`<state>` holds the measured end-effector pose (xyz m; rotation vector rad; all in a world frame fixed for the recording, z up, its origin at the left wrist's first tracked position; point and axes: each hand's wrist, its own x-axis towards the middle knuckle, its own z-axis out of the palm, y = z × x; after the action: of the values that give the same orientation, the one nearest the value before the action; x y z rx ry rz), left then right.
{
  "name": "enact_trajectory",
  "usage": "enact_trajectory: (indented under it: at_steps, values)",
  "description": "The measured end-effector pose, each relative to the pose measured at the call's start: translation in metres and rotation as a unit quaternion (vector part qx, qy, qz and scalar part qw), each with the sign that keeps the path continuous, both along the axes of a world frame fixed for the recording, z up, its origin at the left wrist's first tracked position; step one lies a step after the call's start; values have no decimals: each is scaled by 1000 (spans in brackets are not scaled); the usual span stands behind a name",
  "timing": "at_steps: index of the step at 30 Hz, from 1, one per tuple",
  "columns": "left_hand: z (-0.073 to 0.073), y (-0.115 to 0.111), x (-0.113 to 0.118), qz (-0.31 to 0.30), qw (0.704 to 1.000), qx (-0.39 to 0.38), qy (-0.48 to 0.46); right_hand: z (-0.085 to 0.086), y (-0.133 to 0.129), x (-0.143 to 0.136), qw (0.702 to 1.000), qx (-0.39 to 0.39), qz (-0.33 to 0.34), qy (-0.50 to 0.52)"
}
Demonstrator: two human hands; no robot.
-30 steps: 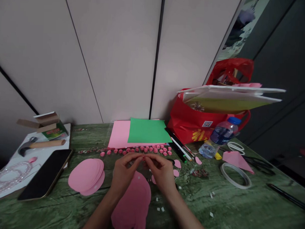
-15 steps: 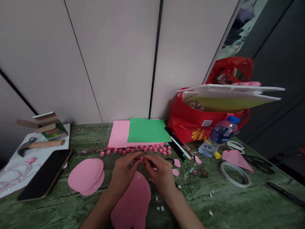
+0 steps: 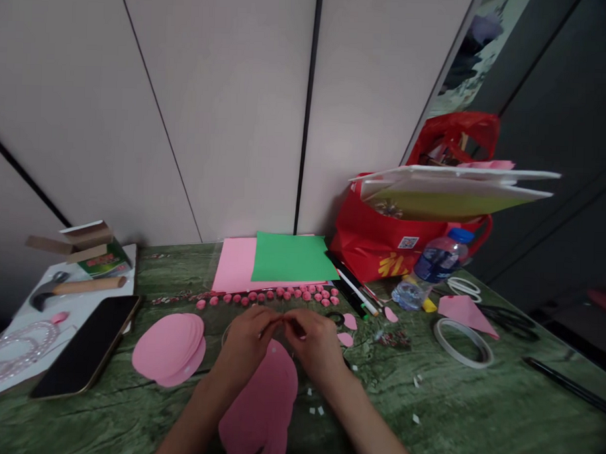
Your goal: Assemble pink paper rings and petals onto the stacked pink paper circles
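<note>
A pink paper stack (image 3: 261,408) lies nearest you; your left hand (image 3: 247,337) and right hand (image 3: 319,343) meet past its far end.
You have the fingers of each hand pinched together, tips meeting; whether they grip anything I cannot tell. Left of your left hand lies a rounded pink stack (image 3: 167,341) on the counter (image 3: 475,418). Farther from you runs a row of small pink rolls (image 3: 270,295), then a green sheet (image 3: 289,256) overlapping a pink sheet (image 3: 235,264).

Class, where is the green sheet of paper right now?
In the head view, the green sheet lies toward the back of the table, partly over a pink sheet, left of the red bag and behind the small pink pieces.
</note>
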<state>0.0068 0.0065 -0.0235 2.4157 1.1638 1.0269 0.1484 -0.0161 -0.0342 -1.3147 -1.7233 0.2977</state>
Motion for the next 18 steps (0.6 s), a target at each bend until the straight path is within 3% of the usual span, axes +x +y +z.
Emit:
enact_trajectory:
  at_steps: [4,10,14,18]
  values:
    - [-3,1,5,12,999,25,-32,-2,3,-4,981,-108,4,158]
    - [-4,0,10,35,996,46,-72,-7,8,-14,858,-207,32,469]
    - [-2,0,10,37,996,21,-83,-3,8,-16,796,-225,19,561]
    - [1,-1,10,41,994,-31,-97,1,8,-16,771,-225,20,595]
